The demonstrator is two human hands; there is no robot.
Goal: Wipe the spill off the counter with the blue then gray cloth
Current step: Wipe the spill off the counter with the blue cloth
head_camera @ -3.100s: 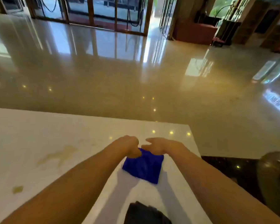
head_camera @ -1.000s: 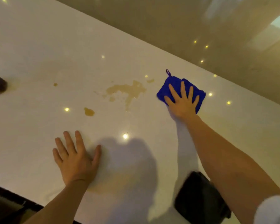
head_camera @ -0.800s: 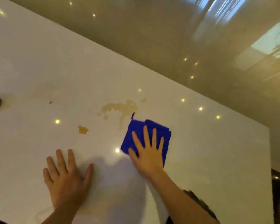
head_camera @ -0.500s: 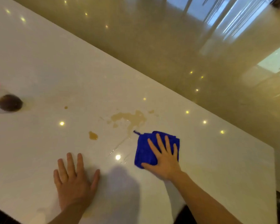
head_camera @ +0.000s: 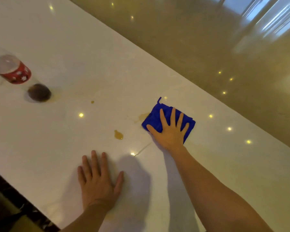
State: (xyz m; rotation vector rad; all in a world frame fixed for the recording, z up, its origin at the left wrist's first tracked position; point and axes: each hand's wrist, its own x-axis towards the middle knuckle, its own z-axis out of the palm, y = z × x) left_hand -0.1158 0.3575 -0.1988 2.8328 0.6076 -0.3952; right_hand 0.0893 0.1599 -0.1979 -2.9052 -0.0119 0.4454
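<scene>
The blue cloth (head_camera: 155, 117) lies folded on the white counter (head_camera: 57, 131), and my right hand (head_camera: 170, 133) presses flat on it with fingers spread. The cloth covers most of the large brown spill; a bit of that spill (head_camera: 143, 116) shows at its left edge. A brown drop (head_camera: 118, 135) and a smaller one (head_camera: 92, 102) sit further left. A thin wet streak (head_camera: 143, 149) runs below the cloth. My left hand (head_camera: 97, 183) rests flat and empty on the counter near me. The gray cloth is out of view.
A clear bottle with a red label (head_camera: 13, 71) lies at the far left, with a dark round object (head_camera: 39, 92) beside it. The counter's far edge runs diagonally above the cloth, with glossy floor (head_camera: 208, 47) beyond. The near edge drops off at bottom left (head_camera: 15, 206).
My right hand slid the blue cloth away from me and onto the large spill patch, which is now mostly covered. My left hand stayed flat. The bottle came into view at left.
</scene>
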